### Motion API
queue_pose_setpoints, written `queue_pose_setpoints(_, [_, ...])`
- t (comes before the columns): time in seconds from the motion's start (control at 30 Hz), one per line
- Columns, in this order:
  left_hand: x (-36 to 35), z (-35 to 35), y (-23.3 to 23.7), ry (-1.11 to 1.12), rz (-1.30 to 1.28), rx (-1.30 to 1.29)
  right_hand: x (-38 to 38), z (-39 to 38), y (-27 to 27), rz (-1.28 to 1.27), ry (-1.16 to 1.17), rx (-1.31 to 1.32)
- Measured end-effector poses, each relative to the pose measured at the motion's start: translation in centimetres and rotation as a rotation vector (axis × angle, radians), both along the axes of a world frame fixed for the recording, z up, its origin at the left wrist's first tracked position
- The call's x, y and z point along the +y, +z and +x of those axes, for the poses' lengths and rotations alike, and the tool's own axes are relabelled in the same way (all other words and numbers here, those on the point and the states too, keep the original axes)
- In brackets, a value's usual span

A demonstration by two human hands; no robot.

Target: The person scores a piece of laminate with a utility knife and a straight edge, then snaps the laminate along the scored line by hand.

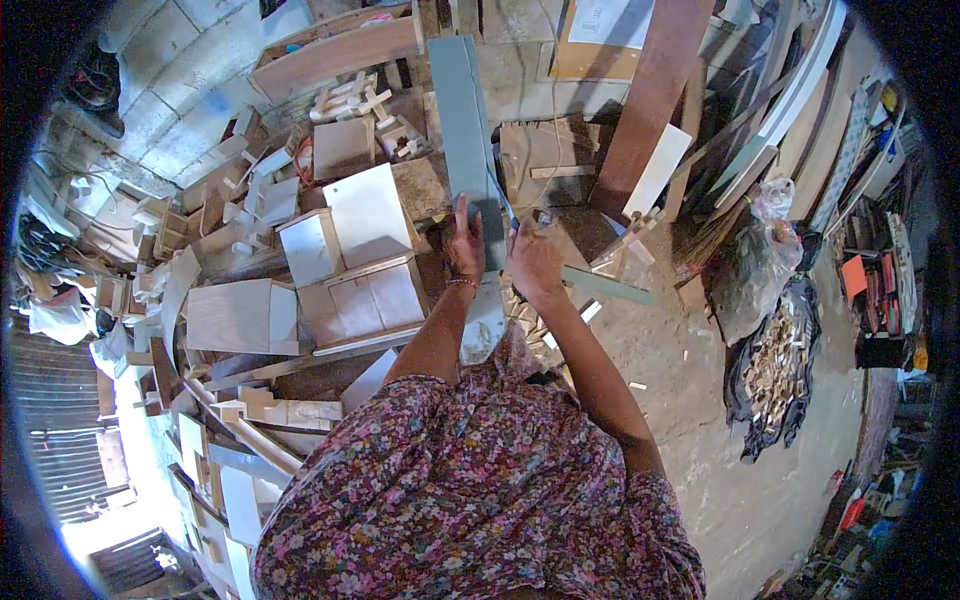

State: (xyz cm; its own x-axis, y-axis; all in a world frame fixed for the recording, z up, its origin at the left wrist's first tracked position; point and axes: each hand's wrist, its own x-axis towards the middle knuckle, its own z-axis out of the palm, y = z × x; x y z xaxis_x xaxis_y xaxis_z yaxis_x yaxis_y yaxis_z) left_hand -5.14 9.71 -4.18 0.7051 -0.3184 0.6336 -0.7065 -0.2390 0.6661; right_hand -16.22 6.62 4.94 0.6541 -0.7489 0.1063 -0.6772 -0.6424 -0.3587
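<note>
A long grey-green board point(460, 120) extends away from my body, its near end beside my hands. My left hand point(463, 245) grips the board's left edge near that end, index finger pointing up along it. To the right of the board my right hand point(536, 262) is closed in a fist. From it a slim bluish strip point(505, 200) runs up along the board's right edge; I cannot tell what tool it belongs to. A narrow greenish slat point(610, 285) sticks out to the right behind my right wrist.
Pale wooden boxes point(365, 215) and several offcuts crowd the left. A wide brown plank point(655, 100) leans at the back right, near a white board piece point(657, 170). On the concrete floor point(740, 490) lie a black bag of wood scraps point(775, 370) and a clear plastic bag point(750, 270).
</note>
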Motion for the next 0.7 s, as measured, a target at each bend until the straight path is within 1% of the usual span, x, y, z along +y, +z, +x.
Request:
queue_pose_setpoints(0.03, [0.2,-0.3,0.6,0.058,0.024,-0.119,-0.1,0.1,-1.1,-0.002,0.001,0.0])
queue_pose_setpoints(0.07, [0.4,-0.4,0.5,0.058,0.023,-0.118,-0.2,0.2,-2.1,0.021,0.005,-0.03])
queue_pose_setpoints(0.13, [0.6,-0.5,0.1,0.072,0.225,0.076,-0.3,0.3,-3.3,0.043,0.009,-0.06])
queue_pose_setpoints(0.23, [0.5,-0.2,-0.4,0.049,0.17,0.055,-0.1,0.4,-3.3,0.054,-0.038,-0.053])
queue_pose_setpoints(0.27, [0.5,-0.2,-0.3,0.046,0.167,0.054,-0.1,0.5,-3.0,0.095,-0.047,-0.034])
queue_pose_setpoints(0.33, [0.6,-0.4,-0.2,0.064,0.286,0.182,-0.2,0.5,-3.0,0.134,-0.06,-0.016])
queue_pose_setpoints(0.37, [0.4,-0.1,-0.6,0.059,0.283,0.18,-0.3,0.5,-3.3,0.14,-0.035,-0.011])
queue_pose_setpoints(0.43, [0.1,0.6,-1.4,0.022,0.163,0.101,-0.4,0.5,-3.6,0.144,-0.014,-0.004])
queue_pose_setpoints(0.47, [0.0,0.6,-1.7,0.019,0.16,0.1,-0.4,0.6,-3.7,0.153,-0.024,-0.02])
queue_pose_setpoints(0.57, [-0.1,0.2,-1.6,0.062,0.179,0.141,-0.5,0.8,-4.5,0.146,-0.039,-0.048])
queue_pose_setpoints(0.63, [0.0,-0.2,-1.0,0.237,0.429,0.061,-0.3,1.1,-4.9,0.132,-0.037,-0.064])
queue_pose_setpoints(0.67, [0.1,-0.7,-0.6,0.239,0.429,0.058,-0.2,1.2,-4.8,0.15,-0.03,-0.088])
queue_pose_setpoints(0.7, [0.1,-1.3,-0.3,0.281,0.326,-0.026,-0.2,1.2,-4.7,0.165,-0.023,-0.112])
